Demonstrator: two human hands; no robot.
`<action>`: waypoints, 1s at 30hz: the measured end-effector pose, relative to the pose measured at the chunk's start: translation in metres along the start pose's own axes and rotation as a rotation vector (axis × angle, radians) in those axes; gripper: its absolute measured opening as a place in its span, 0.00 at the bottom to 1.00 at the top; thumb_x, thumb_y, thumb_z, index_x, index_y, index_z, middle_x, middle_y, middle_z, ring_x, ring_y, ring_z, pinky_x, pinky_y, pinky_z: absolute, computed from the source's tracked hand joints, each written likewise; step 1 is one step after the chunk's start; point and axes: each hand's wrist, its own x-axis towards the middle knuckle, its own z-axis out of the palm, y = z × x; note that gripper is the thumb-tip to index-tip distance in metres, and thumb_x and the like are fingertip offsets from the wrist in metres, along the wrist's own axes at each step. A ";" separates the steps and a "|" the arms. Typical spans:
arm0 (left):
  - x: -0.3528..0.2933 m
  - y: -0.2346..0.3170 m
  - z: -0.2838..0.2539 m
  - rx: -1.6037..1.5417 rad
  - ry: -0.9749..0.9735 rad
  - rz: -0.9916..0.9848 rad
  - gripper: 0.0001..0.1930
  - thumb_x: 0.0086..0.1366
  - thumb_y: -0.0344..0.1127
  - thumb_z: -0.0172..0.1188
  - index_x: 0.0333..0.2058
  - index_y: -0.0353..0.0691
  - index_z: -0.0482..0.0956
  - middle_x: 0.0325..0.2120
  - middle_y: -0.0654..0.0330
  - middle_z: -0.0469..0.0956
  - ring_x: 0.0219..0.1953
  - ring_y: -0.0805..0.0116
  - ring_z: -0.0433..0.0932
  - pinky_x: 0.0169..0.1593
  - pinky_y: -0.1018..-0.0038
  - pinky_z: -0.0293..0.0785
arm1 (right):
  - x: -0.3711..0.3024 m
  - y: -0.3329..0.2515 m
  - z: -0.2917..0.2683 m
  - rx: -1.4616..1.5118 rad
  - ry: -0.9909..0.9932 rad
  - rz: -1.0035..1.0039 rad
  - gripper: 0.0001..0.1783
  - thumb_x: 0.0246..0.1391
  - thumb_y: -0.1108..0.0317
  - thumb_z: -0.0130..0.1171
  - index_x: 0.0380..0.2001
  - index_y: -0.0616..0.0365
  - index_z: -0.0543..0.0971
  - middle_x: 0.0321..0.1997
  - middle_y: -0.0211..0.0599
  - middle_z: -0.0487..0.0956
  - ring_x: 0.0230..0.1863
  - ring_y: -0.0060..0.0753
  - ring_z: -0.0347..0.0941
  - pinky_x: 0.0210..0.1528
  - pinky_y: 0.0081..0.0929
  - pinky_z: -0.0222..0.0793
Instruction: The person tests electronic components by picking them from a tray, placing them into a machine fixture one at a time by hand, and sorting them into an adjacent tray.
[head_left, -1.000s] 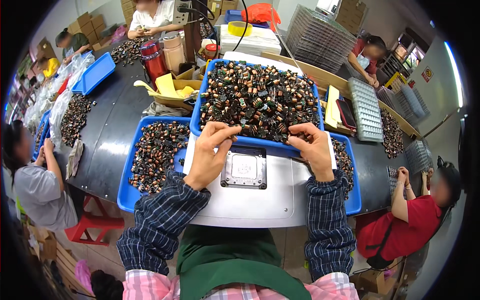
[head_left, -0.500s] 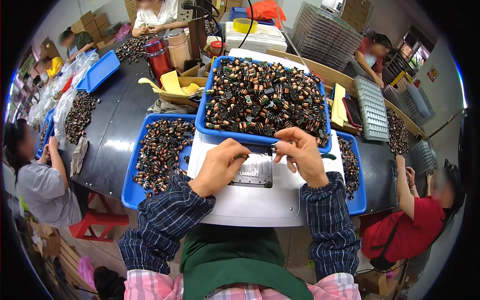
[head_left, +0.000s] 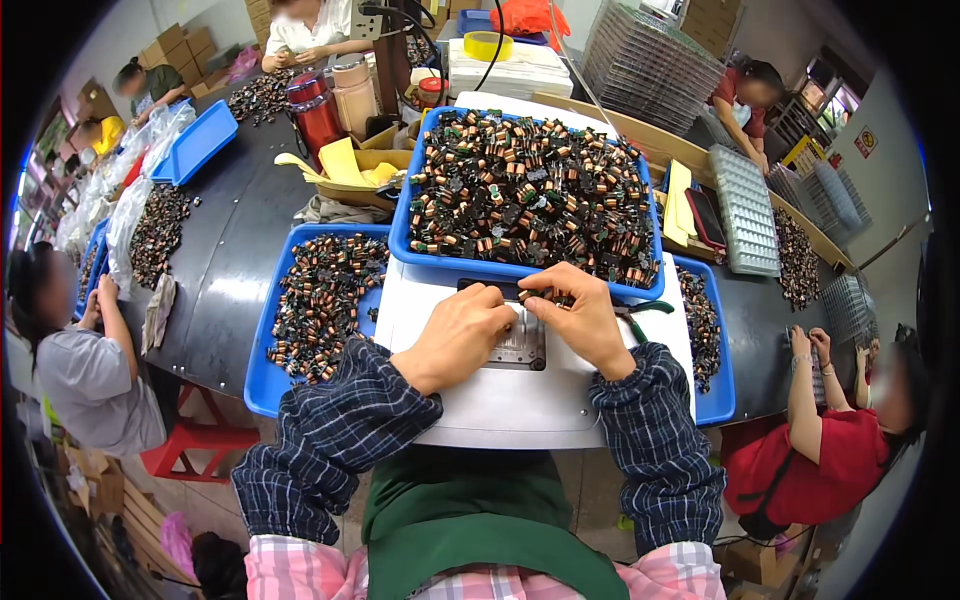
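Observation:
My left hand (head_left: pixel 462 335) is closed over a metal plate (head_left: pixel 528 350) set into the pale work surface (head_left: pixel 500 410). Its fingertips are pressed together, and what they hold, if anything, is hidden. Close beside it, my right hand (head_left: pixel 582 315) pinches a small copper-wound coil (head_left: pixel 540 296). The two hands nearly touch. Right behind them a blue tray (head_left: pixel 440 260) is heaped with similar coils (head_left: pixel 530 190) with black and green parts. Pliers with green handles (head_left: pixel 650 308) lie by my right hand, partly under the tray's edge.
Blue trays of coils stand at left (head_left: pixel 262 375) and right (head_left: pixel 715 408). Behind are a red flask (head_left: pixel 318 120), a box with yellow sheets (head_left: pixel 345 165), a phone (head_left: pixel 706 218) and a pale cell tray (head_left: pixel 742 215). Co-workers sit on both sides, one in a red shirt (head_left: pixel 800 460).
My hands have come closer together. The right hand has turned palm-down and moved left over the plate; the left hand has shifted slightly right. The pliers are more exposed.

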 end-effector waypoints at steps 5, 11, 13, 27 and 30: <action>-0.012 -0.004 -0.018 -0.153 0.243 -0.106 0.09 0.47 0.21 0.58 0.30 0.36 0.77 0.26 0.57 0.75 0.31 0.61 0.74 0.35 0.72 0.70 | -0.004 -0.001 0.008 -0.167 -0.055 -0.086 0.10 0.40 0.76 0.58 0.31 0.61 0.78 0.27 0.39 0.74 0.27 0.33 0.71 0.29 0.23 0.67; -0.056 -0.047 -0.051 -0.066 0.614 -0.468 0.09 0.50 0.20 0.56 0.32 0.33 0.76 0.28 0.57 0.74 0.28 0.70 0.74 0.34 0.79 0.70 | -0.004 -0.002 0.019 -0.219 -0.160 -0.134 0.08 0.41 0.76 0.58 0.30 0.62 0.77 0.31 0.42 0.75 0.32 0.43 0.72 0.36 0.32 0.68; -0.067 -0.065 -0.053 0.149 0.556 -0.486 0.09 0.50 0.20 0.56 0.32 0.33 0.76 0.30 0.57 0.74 0.31 0.67 0.74 0.37 0.76 0.69 | -0.003 -0.005 0.019 -0.289 -0.153 -0.229 0.09 0.42 0.78 0.58 0.31 0.63 0.78 0.29 0.40 0.75 0.29 0.38 0.72 0.31 0.27 0.68; 0.004 -0.037 -0.034 0.341 0.404 -0.101 0.15 0.47 0.32 0.62 0.37 0.41 0.78 0.35 0.59 0.72 0.41 0.60 0.67 0.46 0.70 0.59 | 0.007 -0.016 -0.004 0.173 -0.083 0.206 0.05 0.44 0.76 0.54 0.28 0.62 0.77 0.24 0.31 0.74 0.22 0.21 0.69 0.16 0.13 0.57; -0.003 -0.039 -0.033 0.329 0.375 -0.104 0.13 0.47 0.30 0.61 0.36 0.41 0.78 0.36 0.59 0.71 0.40 0.61 0.67 0.45 0.70 0.59 | 0.013 -0.013 -0.025 0.792 0.109 0.329 0.06 0.50 0.72 0.50 0.31 0.61 0.73 0.20 0.32 0.73 0.16 0.19 0.67 0.10 0.12 0.54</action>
